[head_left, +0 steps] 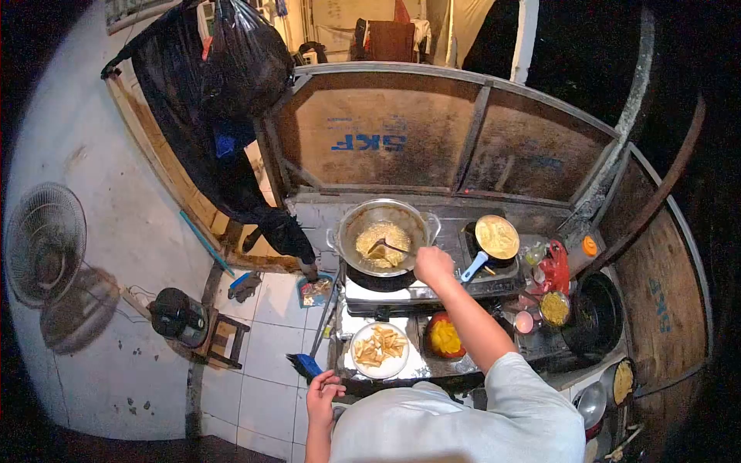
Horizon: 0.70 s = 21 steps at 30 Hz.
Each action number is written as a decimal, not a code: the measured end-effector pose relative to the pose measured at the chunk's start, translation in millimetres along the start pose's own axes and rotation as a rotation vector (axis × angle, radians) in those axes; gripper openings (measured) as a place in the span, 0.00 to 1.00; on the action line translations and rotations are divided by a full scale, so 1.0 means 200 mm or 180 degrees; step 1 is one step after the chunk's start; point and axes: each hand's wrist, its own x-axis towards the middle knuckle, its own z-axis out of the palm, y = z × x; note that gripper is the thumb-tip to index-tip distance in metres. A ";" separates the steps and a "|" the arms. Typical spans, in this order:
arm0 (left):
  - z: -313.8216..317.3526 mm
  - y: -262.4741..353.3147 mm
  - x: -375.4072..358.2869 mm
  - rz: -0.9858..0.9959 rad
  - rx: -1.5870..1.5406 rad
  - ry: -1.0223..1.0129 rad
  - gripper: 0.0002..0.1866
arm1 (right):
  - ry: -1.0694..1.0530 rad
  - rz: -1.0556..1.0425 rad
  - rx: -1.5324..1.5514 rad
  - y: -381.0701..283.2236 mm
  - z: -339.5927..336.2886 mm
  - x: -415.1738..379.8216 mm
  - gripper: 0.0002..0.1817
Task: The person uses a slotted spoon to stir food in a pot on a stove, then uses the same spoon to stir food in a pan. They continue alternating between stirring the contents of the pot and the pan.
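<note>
My right hand point(434, 265) is closed round the dark handle of a spatula point(394, 248). The spatula's head dips into bubbling oil in a large two-handled metal wok point(350, 220), where yellowish pieces of food point(384, 255) are frying. The wok stands on the left burner of a gas stove point(370, 299). Down by my left side, my left hand point(322, 395) has loosely bent fingers, slightly apart, and I see nothing in it. Nearest to that hand is a white plate point(358, 366) of golden fried rolls point(380, 345).
A frying pan point(497, 236) with a blue handle sits on the right burner. Beside the plate is a bowl of yellow food point(445, 336). A pink cup point(524, 322) and a dark basin point(593, 315) stand to the right. A broom point(307, 364) leans at the left.
</note>
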 end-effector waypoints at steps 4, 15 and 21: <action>0.00 0.01 0.00 -0.0013 0.0048 -0.0034 0.19 | 0.0012 0.0003 -0.0273 0.12 0.00 -0.02 0.09; 0.01 -0.01 0.03 -0.0020 0.0000 -0.0116 0.19 | -0.0259 0.0092 -0.0295 0.17 -0.25 -0.13 0.11; 0.06 0.02 0.03 -0.0010 0.0167 -0.0208 0.19 | -0.0370 0.0095 -0.0024 0.10 -0.02 -0.09 0.11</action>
